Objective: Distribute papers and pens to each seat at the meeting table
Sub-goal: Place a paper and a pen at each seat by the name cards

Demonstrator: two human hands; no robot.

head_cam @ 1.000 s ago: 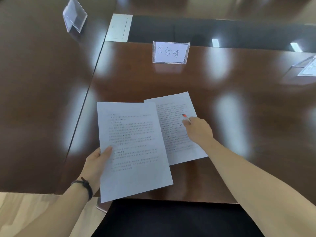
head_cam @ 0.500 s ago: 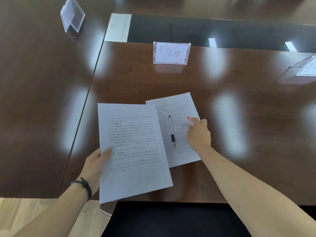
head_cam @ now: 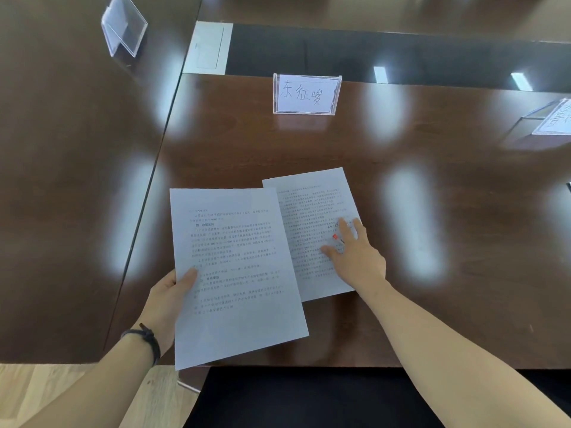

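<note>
Paper (head_cam: 312, 233) lies flat on the dark brown counter (head_cam: 432, 156) in front of me, printed side up, a little tilted, its near corner close to the counter's front edge. My right hand (head_cam: 358, 257) rests on its right half, fingers (head_cam: 347, 231) spread and flat, not closed on anything that I can make out. Just beside the forefinger I see a small red tip and a short dark line, which I take for a pen (head_cam: 337, 238), mostly hidden under the hand; I cannot tell whether the hand grips it or only covers it.

My left hand (head_cam: 168, 296) holds a second stack of sheets (head_cam: 234, 273) by the left edge, thumb on top and the other fingers beneath, closed on the stack. This stack overlaps the left side of the paper on the counter and juts out past the front edge. A black band (head_cam: 146, 339) sits on the left wrist.

Behind the paper stands a clear name card holder (head_cam: 306, 94) with handwritten characters. Another holder (head_cam: 123, 26) stands far left, and a third (head_cam: 553, 118) at the right edge.
</note>
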